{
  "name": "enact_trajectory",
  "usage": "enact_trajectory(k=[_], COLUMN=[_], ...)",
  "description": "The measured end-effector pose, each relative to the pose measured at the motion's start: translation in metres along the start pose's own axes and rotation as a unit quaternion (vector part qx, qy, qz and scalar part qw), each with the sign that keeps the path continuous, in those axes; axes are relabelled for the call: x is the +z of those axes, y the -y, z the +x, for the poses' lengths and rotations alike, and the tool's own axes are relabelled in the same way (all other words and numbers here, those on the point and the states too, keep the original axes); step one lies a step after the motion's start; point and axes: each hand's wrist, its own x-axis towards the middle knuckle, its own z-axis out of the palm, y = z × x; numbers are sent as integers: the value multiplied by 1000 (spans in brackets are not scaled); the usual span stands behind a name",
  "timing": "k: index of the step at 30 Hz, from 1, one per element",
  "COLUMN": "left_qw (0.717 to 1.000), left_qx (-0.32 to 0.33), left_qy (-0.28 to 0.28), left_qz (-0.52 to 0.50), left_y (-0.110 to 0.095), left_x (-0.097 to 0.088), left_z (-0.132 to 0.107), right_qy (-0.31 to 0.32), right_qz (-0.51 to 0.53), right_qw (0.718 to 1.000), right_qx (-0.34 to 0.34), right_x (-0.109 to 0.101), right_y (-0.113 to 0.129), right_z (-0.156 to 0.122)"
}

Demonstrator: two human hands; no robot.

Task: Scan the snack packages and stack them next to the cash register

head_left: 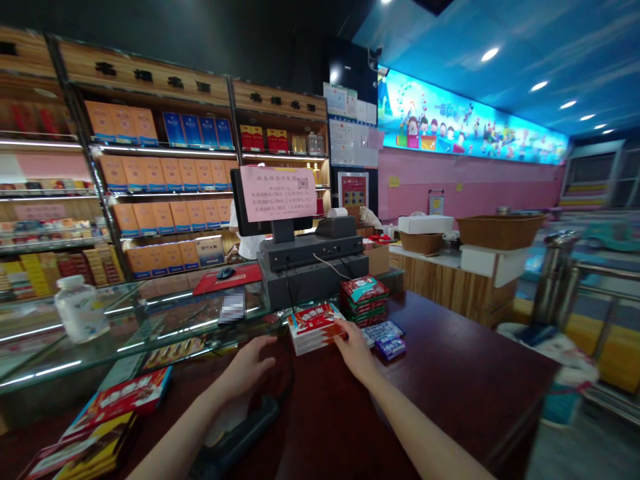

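The wooden shelf header (143, 79) reads 名烟名酒, and the pink paper notice (279, 193) lists 200, 300 and 500.

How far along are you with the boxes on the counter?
Done, it seems: the red-and-green packs stand stacked by the checkout terminal, with blue packets beside them. In hand: your right hand rests on a stack of red boxes, and your left hand is open beside it, not touching. Left: the red and yellow boxes lying loose at the near end of the wooden counter.
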Motion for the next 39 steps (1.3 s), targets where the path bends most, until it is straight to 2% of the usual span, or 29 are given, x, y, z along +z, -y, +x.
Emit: enact_trajectory(k=[3,5,9,19,26,30,33,39], left_qw=[1000,999,998,982,955,928,914,914], left_qx=[12,5,-3,-50,-146,-235,-279,-309], left_qy=[-8,-34,-37,-64,-91,-83,-75,-72], left_qz=[25,35,59,171,241,276,284,254], left_y=[9,15,28,67,95,106,118,163], left_x=[-17,-28,-48,-83,-117,-138,-152,-166], left_z=[-17,-29,-53,-96,-122,-135,-140,-145], right_qy=[15,32,62,121,155,177,204,298], right_qz=[13,21,28,23,29,45,43,35], right_qw=[1000,999,998,992,987,983,977,952], right_qx=[-3,-4,-4,-16,-24,-26,-37,-56], right_x=[11,18,33,64,86,100,112,139], right_y=[11,20,38,71,86,93,103,143], right_z=[-4,-6,-10,-18,-26,-30,-31,-31])
